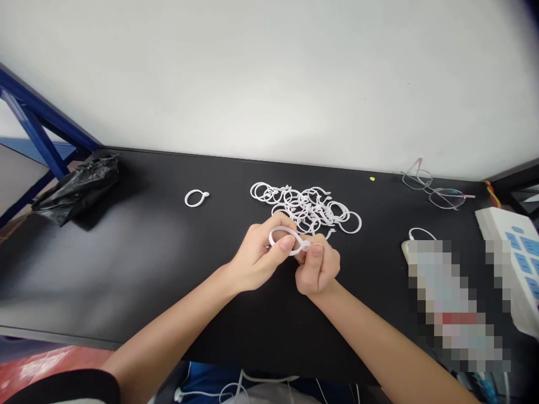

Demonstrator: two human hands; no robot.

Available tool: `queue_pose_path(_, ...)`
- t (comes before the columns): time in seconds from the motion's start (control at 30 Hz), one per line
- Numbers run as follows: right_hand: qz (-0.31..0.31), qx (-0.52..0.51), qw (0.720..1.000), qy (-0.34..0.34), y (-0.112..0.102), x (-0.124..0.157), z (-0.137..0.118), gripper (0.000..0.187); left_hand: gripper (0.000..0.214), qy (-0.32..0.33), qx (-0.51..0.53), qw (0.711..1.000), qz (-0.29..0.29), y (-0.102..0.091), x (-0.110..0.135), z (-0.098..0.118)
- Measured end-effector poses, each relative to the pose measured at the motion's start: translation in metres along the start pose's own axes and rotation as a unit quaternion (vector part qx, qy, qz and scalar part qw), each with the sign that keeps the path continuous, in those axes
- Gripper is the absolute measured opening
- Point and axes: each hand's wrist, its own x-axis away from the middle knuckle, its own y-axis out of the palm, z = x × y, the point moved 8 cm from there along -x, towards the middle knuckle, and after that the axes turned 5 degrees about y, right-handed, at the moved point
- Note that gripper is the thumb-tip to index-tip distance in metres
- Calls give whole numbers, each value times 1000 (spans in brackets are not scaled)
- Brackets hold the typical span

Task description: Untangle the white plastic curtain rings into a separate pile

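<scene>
Between my two hands is a white plastic ring (275, 230) with a small clasp end. My left hand (263, 252) is closed around the ring's left side, thumb laid across its front. My right hand (319, 264) pinches the clasp end at the ring's right between thumb and curled fingers. Just beyond my hands lies a tangled pile of similar white rings (309, 207), some of them with open ends. One single white ring (194, 198) lies apart on the black table, to the left of the pile; its ends meet at a small tab.
A crumpled black plastic bag (80, 188) sits at the table's left end by a blue metal frame (40, 134). At the right are eyeglasses (446, 197), a pixelated phone-like object (446, 297) with a white cable, and a white power strip (511, 258). A pale wall stands behind.
</scene>
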Motion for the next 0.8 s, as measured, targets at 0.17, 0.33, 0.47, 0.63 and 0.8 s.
queue_pose_path(0.17, 15, 24, 999, -17, -2, 0, -7, 31, 39, 7, 14, 1000, 4, 2, 1, 4)
queue_pose_path(0.33, 26, 21, 999, -23, -2, 2, -8, 31, 41, 3, 9, 1000, 6, 2, 0, 7)
queue_pose_path(0.47, 36, 27, 999, -24, -3, 3, -8, 29, 43, -4, 6, 1000, 8, 1, -1, 8)
queue_pose_path(0.63, 30, 19, 999, -26, -3, 3, -9, 29, 45, -19, 5, 1000, 9, 2, 0, 5)
queue_pose_path(0.8, 23, 28, 999, -31, -1, 3, -10, 29, 44, -14, 18, 1000, 7, 2, 0, 3)
